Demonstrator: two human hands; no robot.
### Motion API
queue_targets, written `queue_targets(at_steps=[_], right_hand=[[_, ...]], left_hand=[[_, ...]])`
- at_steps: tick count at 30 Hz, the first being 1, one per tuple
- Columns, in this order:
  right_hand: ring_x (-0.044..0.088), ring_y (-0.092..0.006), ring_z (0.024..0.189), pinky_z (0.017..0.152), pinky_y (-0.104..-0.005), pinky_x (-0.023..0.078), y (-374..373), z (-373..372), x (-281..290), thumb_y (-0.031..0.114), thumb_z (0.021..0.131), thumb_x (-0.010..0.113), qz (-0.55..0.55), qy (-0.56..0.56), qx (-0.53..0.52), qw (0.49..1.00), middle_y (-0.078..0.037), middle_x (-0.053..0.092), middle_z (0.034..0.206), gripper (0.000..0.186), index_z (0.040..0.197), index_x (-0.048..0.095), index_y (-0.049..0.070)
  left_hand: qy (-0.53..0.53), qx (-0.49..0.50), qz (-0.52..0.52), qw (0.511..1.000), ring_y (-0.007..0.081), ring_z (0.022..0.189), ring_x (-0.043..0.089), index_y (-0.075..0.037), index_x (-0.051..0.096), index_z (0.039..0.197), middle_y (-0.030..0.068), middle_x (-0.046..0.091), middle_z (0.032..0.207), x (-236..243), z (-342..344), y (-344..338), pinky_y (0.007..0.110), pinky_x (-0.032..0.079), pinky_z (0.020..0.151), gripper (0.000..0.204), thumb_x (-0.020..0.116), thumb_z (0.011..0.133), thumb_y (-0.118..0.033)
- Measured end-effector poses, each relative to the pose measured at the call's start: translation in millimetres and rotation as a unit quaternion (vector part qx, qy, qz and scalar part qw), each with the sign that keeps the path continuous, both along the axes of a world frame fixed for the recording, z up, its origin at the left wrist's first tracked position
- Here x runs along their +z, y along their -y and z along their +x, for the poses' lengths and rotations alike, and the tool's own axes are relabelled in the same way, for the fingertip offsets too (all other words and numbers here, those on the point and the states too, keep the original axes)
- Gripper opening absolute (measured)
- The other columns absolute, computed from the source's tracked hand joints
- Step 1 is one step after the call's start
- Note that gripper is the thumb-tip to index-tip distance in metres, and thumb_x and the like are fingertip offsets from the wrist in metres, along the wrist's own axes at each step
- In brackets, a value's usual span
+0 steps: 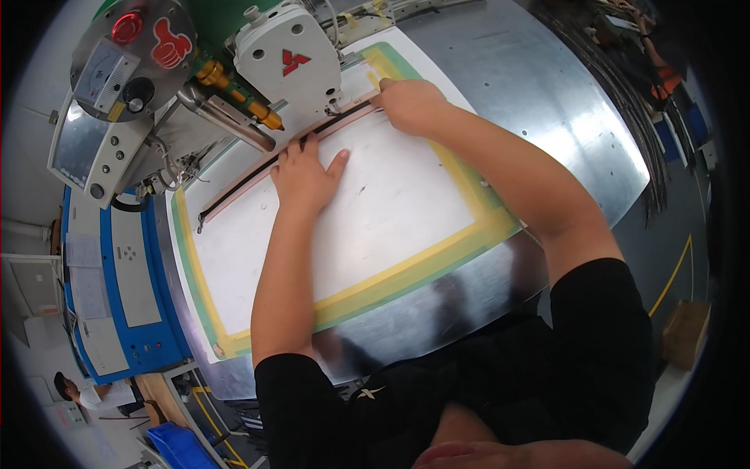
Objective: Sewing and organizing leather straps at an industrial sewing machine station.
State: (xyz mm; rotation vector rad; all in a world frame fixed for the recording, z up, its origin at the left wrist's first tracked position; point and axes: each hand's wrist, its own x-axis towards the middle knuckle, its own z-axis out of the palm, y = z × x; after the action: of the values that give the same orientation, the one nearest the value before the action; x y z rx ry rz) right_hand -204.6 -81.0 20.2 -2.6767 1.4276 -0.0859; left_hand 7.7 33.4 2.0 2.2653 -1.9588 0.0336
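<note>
A long black zipper strip (234, 190), edged by pinkish bands, lies slantwise across a white board (375, 219) framed in yellow and green tape. What looks like a small pull hangs at its lower left end. My left hand (303, 178) rests open on the board, its fingertips touching the middle of the strip and its thumb spread to the right. At the strip's upper right end, my right hand (410, 108) is closed, fingers curled and pinching at the end. Just beyond the strip stands the white head of a sewing machine (287, 59).
A brass-coloured cylinder (242, 98) and a control panel with a screen (98, 148) stand left of the machine head. The board sits on a shiny metal table (539, 109). Blue-and-white cabinet (129, 273) at left; another person (98, 393) at lower left; dark strips (617, 102) hang off the right edge.
</note>
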Motion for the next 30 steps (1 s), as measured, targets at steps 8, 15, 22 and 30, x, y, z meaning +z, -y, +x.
queue_targets(at_steps=[8,15,22,30], right_hand=[[0.070,-0.0322,0.107,0.085,-0.0446,0.058,-8.2,7.3,-5.8,0.001,0.093,0.053,0.001,0.036,-0.001,0.999,-0.011,0.065,0.121,0.046,0.131,0.071,0.018],[0.071,-0.0329,0.103,0.084,-0.0450,0.058,-14.1,16.4,-12.0,0.004,0.092,0.055,-0.004,0.053,0.053,0.997,-0.012,0.065,0.119,0.045,0.134,0.069,0.017],[0.071,-0.0302,0.099,0.080,-0.0422,0.058,-21.8,19.2,-30.9,0.007,0.092,0.057,-0.009,0.129,0.076,0.989,-0.008,0.064,0.119,0.045,0.134,0.068,0.016],[0.071,-0.0302,0.093,0.076,-0.0432,0.059,-26.9,32.5,-28.3,0.007,0.092,0.057,-0.030,0.097,0.092,0.991,-0.010,0.062,0.120,0.046,0.136,0.066,0.014]], left_hand=[[-0.010,-0.024,-0.005,1.000,0.0410,0.143,0.042,-0.008,0.052,0.151,0.0214,0.047,0.153,1.2,-17.0,8.0,0.055,0.035,0.115,0.081,0.060,0.094,-0.065],[0.003,-0.024,-0.006,1.000,0.0399,0.143,0.042,-0.008,0.052,0.151,0.0214,0.047,0.153,-0.1,-20.2,7.7,0.055,0.035,0.115,0.081,0.061,0.093,-0.065],[0.015,-0.011,0.001,1.000,0.0385,0.140,0.045,-0.008,0.052,0.150,0.0213,0.048,0.151,0.0,-5.5,-0.1,0.054,0.036,0.111,0.082,0.064,0.092,-0.064],[0.010,-0.021,-0.030,0.999,0.0374,0.138,0.046,-0.007,0.053,0.149,0.0224,0.049,0.149,-6.9,5.6,-4.9,0.055,0.037,0.107,0.083,0.066,0.089,-0.063]])
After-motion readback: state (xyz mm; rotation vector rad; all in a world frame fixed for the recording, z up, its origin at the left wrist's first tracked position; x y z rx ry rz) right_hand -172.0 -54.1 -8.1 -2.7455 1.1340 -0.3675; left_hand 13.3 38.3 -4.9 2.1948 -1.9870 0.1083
